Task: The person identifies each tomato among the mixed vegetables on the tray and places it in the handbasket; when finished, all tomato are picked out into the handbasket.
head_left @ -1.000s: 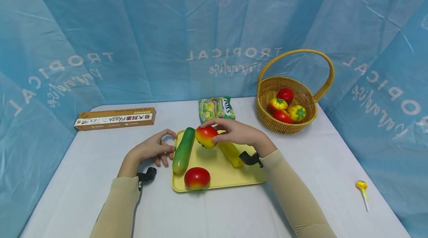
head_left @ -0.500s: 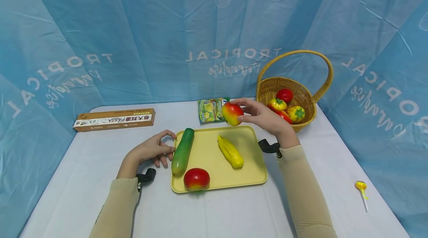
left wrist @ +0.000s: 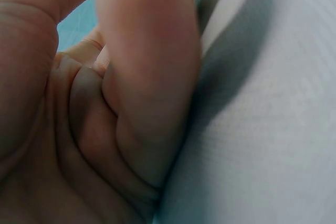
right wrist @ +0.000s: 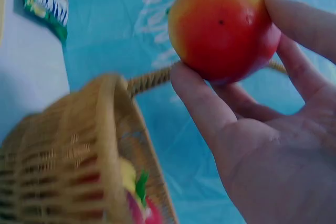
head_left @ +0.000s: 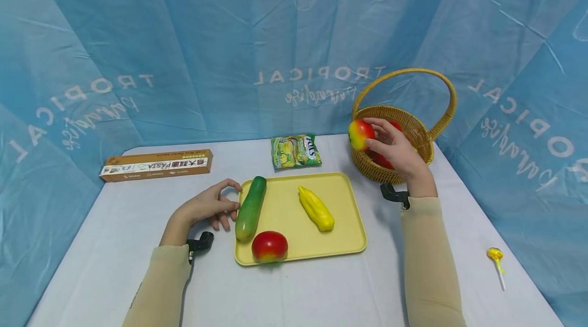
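My right hand (head_left: 394,147) pinches a round red-and-yellow fruit (head_left: 360,134) between thumb and fingertips, raised at the left rim of the wicker basket (head_left: 378,174). Green leaves show at the fruit's far end in the right wrist view. Several red and yellow fruits lie in the basket, partly hidden by the hand. My left hand (head_left: 209,205) rests with loosely bent fingers at the left edge of the yellow tray (head_left: 285,215), beside a green cucumber (head_left: 250,209). On the tray are also a yellow, banana-like piece (head_left: 317,208) and a red fruit (head_left: 270,246) at the front edge.
The basket's tall handle (head_left: 415,71) arches over its opening. Behind the tray lies a green snack bag (head_left: 295,152), and a long pasta box (head_left: 156,165) is at the back left. A yellow lollipop (head_left: 496,260) lies far right. Blue curtains stand behind the table.
My right hand has carried the red-and-yellow fruit from above the tray rightward, past the snack bag, to the basket's rim. The left hand has stayed in place.
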`<state>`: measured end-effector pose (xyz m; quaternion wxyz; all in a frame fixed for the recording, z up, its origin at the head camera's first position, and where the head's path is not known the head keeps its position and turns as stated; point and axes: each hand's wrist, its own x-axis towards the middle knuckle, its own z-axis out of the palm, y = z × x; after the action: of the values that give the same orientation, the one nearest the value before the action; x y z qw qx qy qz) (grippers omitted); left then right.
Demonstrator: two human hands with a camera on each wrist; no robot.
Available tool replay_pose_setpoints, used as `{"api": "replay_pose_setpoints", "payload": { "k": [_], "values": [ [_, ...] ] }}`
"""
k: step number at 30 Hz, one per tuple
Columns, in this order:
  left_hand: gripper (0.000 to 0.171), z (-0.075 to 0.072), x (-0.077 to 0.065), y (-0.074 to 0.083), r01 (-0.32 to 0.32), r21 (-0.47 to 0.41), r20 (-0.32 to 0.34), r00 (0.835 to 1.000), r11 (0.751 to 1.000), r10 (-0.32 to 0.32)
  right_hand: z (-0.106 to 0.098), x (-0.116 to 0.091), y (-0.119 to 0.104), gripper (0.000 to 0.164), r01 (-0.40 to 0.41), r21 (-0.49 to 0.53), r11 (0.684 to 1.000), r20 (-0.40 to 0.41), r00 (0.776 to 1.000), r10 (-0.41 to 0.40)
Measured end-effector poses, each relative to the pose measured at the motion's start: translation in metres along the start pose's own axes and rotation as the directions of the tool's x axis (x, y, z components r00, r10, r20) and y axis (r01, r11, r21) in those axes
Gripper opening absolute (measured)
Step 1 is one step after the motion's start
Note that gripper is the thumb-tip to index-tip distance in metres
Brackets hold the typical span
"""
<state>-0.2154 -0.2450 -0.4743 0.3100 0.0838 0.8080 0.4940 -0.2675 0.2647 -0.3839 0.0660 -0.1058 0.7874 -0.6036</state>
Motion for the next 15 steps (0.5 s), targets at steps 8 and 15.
{"api": "replay_pose_setpoints", "payload": {
  "k": [8, 15],
  "values": [
    [0.049, 0.0, 0.001, -0.001, 0.014, 0.012, -0.014, 1.0, 1.0, -0.014, -0.018, 0.002, 0.022, 0.06, -0.095, 0.029, 0.995, -0.121, 0.988, 0.098],
    [0.05, 0.0, 0.001, 0.0, 0.024, 0.008, -0.017, 1.0, 1.0, -0.024, -0.02, 0.005, 0.029, 0.062, -0.136, -0.013, 0.991, -0.144, 0.981, 0.133]
  ]
}}
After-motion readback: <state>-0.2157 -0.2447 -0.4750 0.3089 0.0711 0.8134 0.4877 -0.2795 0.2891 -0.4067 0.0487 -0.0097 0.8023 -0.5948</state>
